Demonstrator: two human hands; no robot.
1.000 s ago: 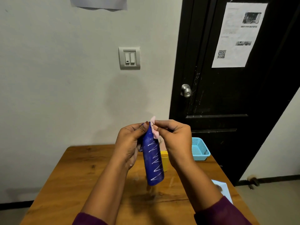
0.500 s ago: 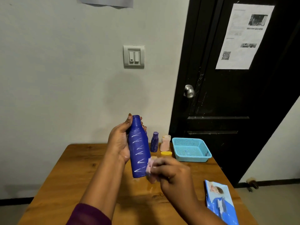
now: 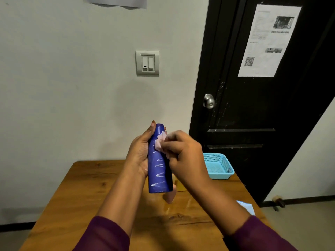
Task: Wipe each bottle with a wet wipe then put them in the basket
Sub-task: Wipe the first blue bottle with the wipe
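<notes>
- Two hands work one blue bottle [image 3: 159, 171]: my left hand [image 3: 138, 156] wraps its back and holds it upright above the table [image 3: 90, 187].
- My right hand [image 3: 186, 156] pinches the wet wipe [image 3: 160, 142] against the bottle's neck.
- The basket [image 3: 220, 175] sits ahead to the right, nearer my right hand.

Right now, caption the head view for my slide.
Left hand holds blue bottle; right hand rubs wet wipe near its top.
</notes>
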